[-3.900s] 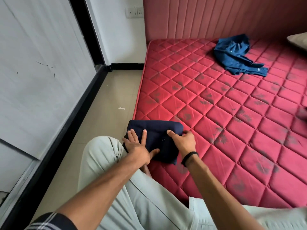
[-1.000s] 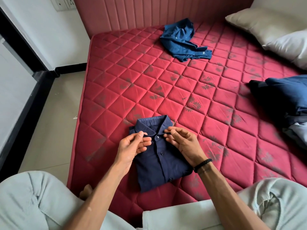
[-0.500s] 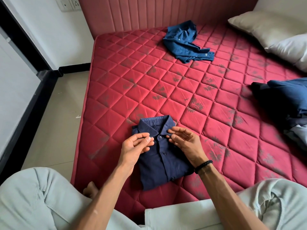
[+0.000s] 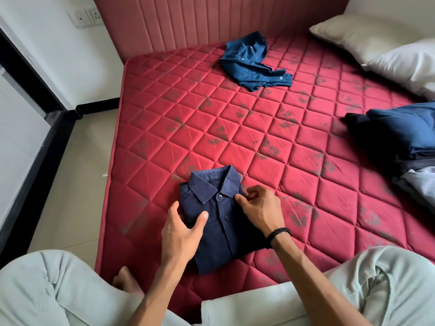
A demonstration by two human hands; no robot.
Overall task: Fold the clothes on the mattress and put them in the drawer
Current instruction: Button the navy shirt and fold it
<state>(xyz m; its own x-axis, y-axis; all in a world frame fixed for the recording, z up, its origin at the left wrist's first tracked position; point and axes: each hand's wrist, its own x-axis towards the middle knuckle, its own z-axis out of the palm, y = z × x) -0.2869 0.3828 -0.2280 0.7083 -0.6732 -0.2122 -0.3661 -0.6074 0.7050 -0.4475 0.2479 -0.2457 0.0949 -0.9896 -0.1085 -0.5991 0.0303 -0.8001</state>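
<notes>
At near edge of red mattress (image 4: 164,142), btwn the person's knees, a folded navy shirt (image 4: 221,229) is lying collar-up; left hand (image 4: 181,234) is resting on its left side w/ fingers loosely spread, right hand (image 4: 259,208) is pinching the right collar tip; fabric is looking soft, light, prone to unfolding, so prob. best lifted w/ both hands under the long sides. Crumpled blue garment (image 4: 251,64) is waiting near headboard; pile (image 4: 400,137) at right is running out of frame; drawer not in view.
</notes>
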